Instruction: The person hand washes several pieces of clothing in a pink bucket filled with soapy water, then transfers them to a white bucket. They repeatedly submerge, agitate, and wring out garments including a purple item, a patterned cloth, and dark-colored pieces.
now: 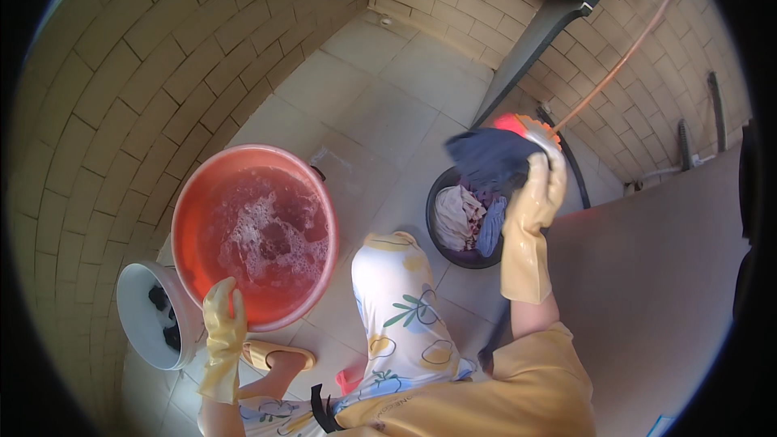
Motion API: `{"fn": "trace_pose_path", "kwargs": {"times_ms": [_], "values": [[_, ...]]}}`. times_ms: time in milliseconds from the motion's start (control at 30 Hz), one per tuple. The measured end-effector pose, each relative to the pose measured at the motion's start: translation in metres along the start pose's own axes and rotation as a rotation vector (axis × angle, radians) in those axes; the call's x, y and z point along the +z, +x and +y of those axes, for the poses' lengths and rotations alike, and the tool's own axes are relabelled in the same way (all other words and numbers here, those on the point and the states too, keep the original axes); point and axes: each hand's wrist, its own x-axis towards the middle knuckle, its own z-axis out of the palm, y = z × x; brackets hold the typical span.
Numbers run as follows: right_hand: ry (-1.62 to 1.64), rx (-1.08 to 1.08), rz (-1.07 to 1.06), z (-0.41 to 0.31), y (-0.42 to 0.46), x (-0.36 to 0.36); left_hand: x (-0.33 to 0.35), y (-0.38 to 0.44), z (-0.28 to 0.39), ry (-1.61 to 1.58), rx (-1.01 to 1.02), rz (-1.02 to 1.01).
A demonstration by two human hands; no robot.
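Note:
A pale yellow rubber glove covers my left hand [223, 315], which lies across the near rim of a large red plastic basin [331, 218]. Its fingers reach over the rim; whether they grip it is unclear. Foamy, reddish-looking water [267, 237] fills much of that basin. My right hand [537, 194], gloved alike, holds up a bunched dark blue cloth [488, 155], slightly blurred. Below the cloth stands a smaller black basin [432, 224] with a whitish garment [458, 215] and a blue-grey cloth [491, 227] inside.
A white bucket [136, 315] holding dark cloth [172, 334] stands left of the red basin. Behind my right hand are an orange item [553, 133] and a long thin stick [619, 64] leaning on the tiled wall. A dark counter support [528, 54] rises beyond; a grey panel [643, 267] borders the right.

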Motion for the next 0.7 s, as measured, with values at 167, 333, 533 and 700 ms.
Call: {"fn": "trace_pose_path", "kwargs": {"times_ms": [167,333,533,700], "values": [[-0.723,-0.654,-0.218,0.181,-0.029,-0.081,-0.007,-0.007,0.002,0.085,-0.162,0.085],[-0.835,0.183,-0.581,0.311,-0.07,-0.127,0.0,0.006,-0.003,-0.018,-0.15,0.081],[-0.314,-0.45,-0.808,0.063,-0.074,0.126,-0.008,-0.002,-0.008,-0.026,-0.133,0.136],[-0.221,-0.568,-1.61,0.019,-0.156,0.252,-0.003,-0.001,-0.017,-0.138,-0.133,0.155]]}}
